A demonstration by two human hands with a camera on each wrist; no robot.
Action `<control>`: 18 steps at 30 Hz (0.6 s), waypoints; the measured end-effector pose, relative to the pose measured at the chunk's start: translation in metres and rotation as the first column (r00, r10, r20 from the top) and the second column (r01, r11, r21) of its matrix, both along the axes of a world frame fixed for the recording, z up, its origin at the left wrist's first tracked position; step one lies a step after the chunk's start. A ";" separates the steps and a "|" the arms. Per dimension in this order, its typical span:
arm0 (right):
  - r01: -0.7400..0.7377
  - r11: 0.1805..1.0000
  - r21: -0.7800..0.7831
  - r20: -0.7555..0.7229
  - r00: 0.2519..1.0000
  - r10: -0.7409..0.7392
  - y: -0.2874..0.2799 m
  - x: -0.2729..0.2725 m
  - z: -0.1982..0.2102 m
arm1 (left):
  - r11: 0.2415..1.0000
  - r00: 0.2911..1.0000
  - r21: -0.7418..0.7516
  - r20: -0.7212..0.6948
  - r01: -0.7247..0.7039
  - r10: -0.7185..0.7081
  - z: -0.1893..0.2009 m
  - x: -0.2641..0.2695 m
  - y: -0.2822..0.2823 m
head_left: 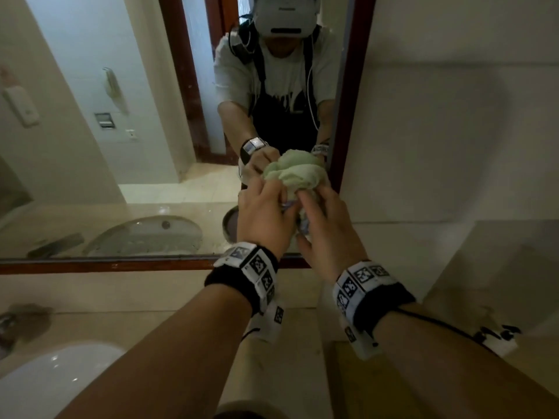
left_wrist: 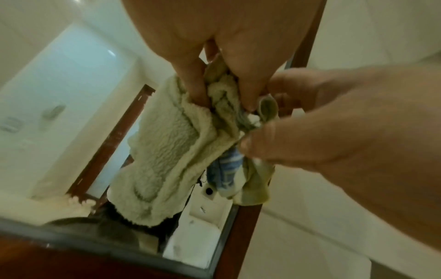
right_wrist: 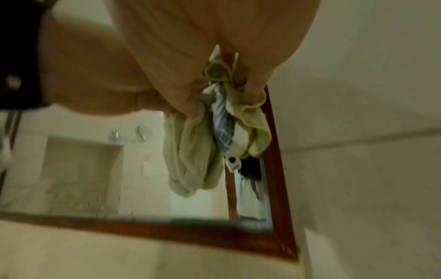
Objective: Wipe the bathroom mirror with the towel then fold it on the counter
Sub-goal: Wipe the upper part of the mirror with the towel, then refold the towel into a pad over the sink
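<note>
towel: pale green terry, with a blue-and-white diamond-patterned band between the two hands
mirror frame: dark reddish-brown wood, just right of the hands
wristbands: black, carrying white tags with black square markers

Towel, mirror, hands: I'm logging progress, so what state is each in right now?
towel: bunched, held up at the mirror, not folded.
mirror: spotted near its lower edge.
left hand: grips the towel.
right hand: grips the towel.
</note>
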State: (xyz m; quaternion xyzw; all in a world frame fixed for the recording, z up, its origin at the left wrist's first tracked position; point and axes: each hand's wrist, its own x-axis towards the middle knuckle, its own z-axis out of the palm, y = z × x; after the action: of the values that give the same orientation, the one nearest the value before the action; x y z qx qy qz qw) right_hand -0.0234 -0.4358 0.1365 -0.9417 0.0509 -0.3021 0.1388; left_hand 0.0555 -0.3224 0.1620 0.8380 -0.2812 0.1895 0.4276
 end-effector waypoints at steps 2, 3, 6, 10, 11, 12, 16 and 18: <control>0.039 0.999 -0.008 -0.008 0.999 -0.039 -0.002 0.003 -0.024 | 0.998 1.000 0.065 0.021 -0.009 0.008 -0.019 0.004 -0.001; 0.054 0.998 -0.012 -0.014 0.998 -0.054 -0.002 0.004 -0.035 | 0.994 1.000 0.105 0.024 -0.001 -0.002 -0.030 0.005 -0.001; 0.060 0.998 0.012 -0.042 0.997 -0.060 -0.003 0.006 -0.067 | 0.977 0.999 0.212 0.039 0.026 -0.035 -0.061 0.006 -0.001; 0.142 0.984 0.109 -0.170 0.978 -0.122 0.001 0.004 -0.106 | 0.922 0.998 0.384 0.016 0.052 -0.063 -0.101 0.004 0.001; 0.163 0.976 0.144 -0.243 0.962 -0.125 0.003 0.002 -0.115 | 0.922 0.997 0.383 0.036 0.052 -0.072 -0.112 0.003 0.002; 0.167 0.968 0.186 -0.290 0.951 -0.108 0.005 0.000 -0.122 | 0.929 0.995 0.367 0.064 0.045 -0.074 -0.121 0.002 0.002; 0.187 0.937 0.295 -0.310 0.946 -0.091 0.006 0.002 -0.115 | 0.897 0.993 0.431 -0.107 0.097 -0.056 -0.131 0.013 -0.001; 0.203 0.922 0.330 -0.373 0.925 -0.071 0.008 0.003 -0.103 | 0.859 0.985 0.495 -0.161 0.131 -0.057 -0.124 0.017 -0.002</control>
State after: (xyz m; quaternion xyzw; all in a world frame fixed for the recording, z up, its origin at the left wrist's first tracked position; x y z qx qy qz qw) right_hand -0.0199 -0.4278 0.0330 -0.9326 0.1967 -0.1223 0.2769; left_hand 0.0723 -0.3240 0.0380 0.9170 -0.3306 0.0288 0.2212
